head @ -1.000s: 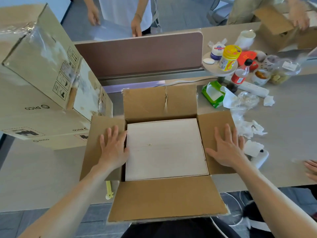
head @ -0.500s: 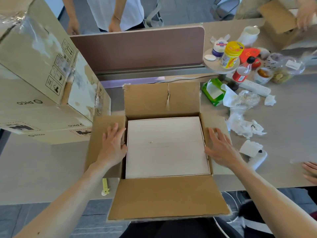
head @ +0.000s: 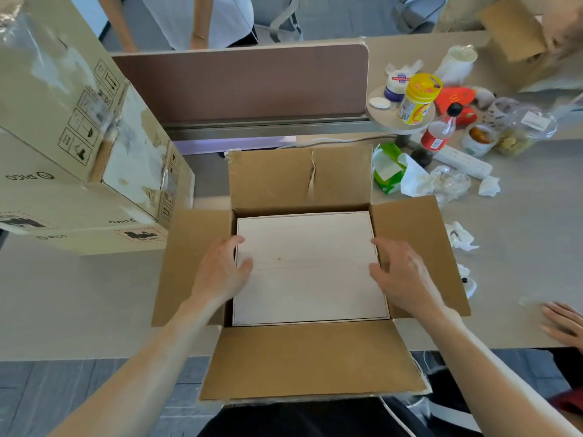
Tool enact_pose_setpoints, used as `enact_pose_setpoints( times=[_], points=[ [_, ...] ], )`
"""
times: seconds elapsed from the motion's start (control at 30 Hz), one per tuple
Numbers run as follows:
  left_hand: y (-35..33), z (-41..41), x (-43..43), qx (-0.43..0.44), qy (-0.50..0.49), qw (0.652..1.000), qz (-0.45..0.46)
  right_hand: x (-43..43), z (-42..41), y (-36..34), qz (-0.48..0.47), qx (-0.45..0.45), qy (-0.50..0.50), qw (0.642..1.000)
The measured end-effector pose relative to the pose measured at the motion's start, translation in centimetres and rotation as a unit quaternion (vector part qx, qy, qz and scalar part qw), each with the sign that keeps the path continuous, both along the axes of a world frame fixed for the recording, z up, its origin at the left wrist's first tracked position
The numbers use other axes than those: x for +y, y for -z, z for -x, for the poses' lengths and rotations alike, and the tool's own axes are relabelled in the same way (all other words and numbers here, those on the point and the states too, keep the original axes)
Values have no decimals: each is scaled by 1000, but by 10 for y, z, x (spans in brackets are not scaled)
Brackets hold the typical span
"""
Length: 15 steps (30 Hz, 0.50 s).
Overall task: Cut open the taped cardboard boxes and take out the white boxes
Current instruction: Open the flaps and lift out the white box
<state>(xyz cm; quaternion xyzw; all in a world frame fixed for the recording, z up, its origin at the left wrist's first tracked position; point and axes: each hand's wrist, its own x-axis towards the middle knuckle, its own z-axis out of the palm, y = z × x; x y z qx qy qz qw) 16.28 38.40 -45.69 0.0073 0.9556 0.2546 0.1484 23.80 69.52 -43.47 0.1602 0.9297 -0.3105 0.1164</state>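
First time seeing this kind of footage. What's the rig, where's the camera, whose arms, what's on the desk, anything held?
No robot here: one wide-angle camera sits on a person's head and looks down, so the two bare arms are the wearer's own. The left hand and right hand curl over opposite edges of a white box, thumbs on top; it sits inside an open cardboard box with all four flaps folded out, not yet lifted. On the desk: a stack of taped cardboard boxes at left, and at right a green tissue box, a yellow jar on a small round stand, a red-labelled bottle, a power strip and crumpled tissues. Other people stand behind the divider; another person's hand rests at the right edge.
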Motion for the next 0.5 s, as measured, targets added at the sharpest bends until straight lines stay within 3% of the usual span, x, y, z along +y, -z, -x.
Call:
enact_pose_setpoints(
  times=[0.3, 0.5],
  points=[
    [-8, -17, 16, -105, 34, 990, 89, -27, -11, 1, -2, -97, -9, 995],
    [-5, -10, 22, -158, 41, 985, 64, -41, -9, 2, -2, -133, -3, 991]
  ],
)
